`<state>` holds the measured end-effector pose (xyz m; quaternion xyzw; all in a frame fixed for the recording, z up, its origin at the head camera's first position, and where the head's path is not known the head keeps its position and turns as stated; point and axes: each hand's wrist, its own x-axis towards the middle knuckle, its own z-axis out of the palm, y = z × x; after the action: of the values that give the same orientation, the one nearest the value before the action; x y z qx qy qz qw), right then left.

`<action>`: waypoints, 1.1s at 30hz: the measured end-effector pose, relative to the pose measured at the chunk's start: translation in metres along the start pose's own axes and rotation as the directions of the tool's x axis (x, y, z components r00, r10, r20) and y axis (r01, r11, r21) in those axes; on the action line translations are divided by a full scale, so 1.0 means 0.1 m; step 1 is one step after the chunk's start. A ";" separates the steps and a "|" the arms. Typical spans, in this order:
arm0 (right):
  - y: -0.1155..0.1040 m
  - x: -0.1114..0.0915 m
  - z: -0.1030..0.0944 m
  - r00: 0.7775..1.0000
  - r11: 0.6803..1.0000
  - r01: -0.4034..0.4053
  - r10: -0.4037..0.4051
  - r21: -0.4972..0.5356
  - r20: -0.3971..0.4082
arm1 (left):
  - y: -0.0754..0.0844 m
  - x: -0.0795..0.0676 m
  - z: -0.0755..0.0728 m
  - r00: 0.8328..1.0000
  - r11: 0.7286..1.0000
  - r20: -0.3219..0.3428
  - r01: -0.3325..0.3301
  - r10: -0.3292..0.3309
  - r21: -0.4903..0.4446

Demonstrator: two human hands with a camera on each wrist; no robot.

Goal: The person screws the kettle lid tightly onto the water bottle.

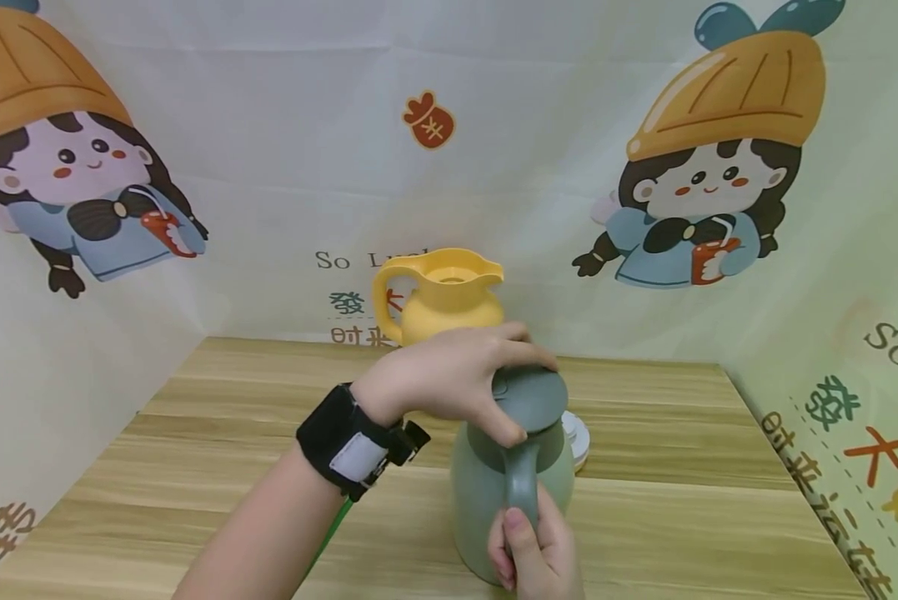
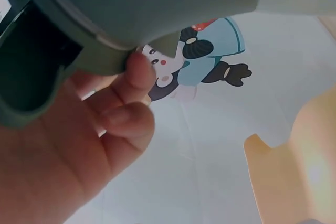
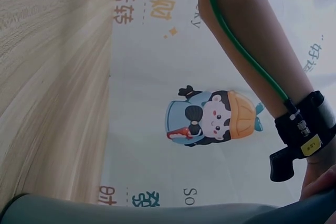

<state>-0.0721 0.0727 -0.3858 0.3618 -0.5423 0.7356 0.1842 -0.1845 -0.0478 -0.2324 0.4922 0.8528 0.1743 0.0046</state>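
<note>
A green insulated jug (image 1: 474, 508) stands upright on the table in the head view. My left hand (image 1: 452, 375) reaches over its grey-green lid (image 1: 539, 400) and grips it, thumb at the near edge and fingers round the far side. In the left wrist view, the fingertips (image 2: 139, 74) bend against the rim near the spout. Lower down, my right hand (image 1: 539, 550) holds the jug's handle (image 1: 522, 483), with the thumb lying along it. Only the jug's side (image 3: 131, 214) shows in the right wrist view; the right hand is out of that frame.
Behind the jug is a yellow pitcher (image 1: 452, 308) with a handle and open top, partly hidden by my left hand. A white round object (image 1: 579, 442) peeks out at the jug's right. The wood-grain table (image 1: 674, 533) meets a printed cloth backdrop (image 1: 268, 125) at the back and sides.
</note>
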 end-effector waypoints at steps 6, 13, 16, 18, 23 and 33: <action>0.00 -0.01 0.00 1.000 1.000 -0.006 0.006 -0.015 -0.007 | -0.07 0.04 -0.07 0.989 0.989 0.113 -0.077 0.091 -0.126; -0.01 -0.01 -0.01 1.000 1.000 -0.025 0.025 -0.009 -0.012 | -0.06 0.08 -0.12 0.969 0.980 0.209 -0.098 0.134 -0.175; -0.01 -0.01 -0.01 1.000 1.000 -0.027 0.026 -0.010 -0.012 | -0.04 0.09 -0.14 0.965 0.984 0.230 -0.088 0.123 -0.157; -0.01 -0.01 -0.02 1.000 1.000 -0.020 0.020 -0.008 -0.007 | -0.04 0.10 -0.15 0.962 0.985 0.243 -0.090 0.124 -0.148; 0.00 0.00 -0.02 1.000 1.000 -0.010 0.010 0.000 0.003 | -0.05 0.11 -0.15 0.954 0.983 0.261 -0.110 0.146 -0.149; 0.00 0.00 -0.02 1.000 1.000 -0.008 0.008 0.012 0.010 | -0.11 0.14 -0.16 0.942 0.972 0.291 -0.109 0.168 -0.209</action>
<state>-0.0728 0.0752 -0.3857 0.3645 -0.5403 0.7377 0.1763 -0.2043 -0.0455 -0.2182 0.5695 0.7843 0.1763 0.1716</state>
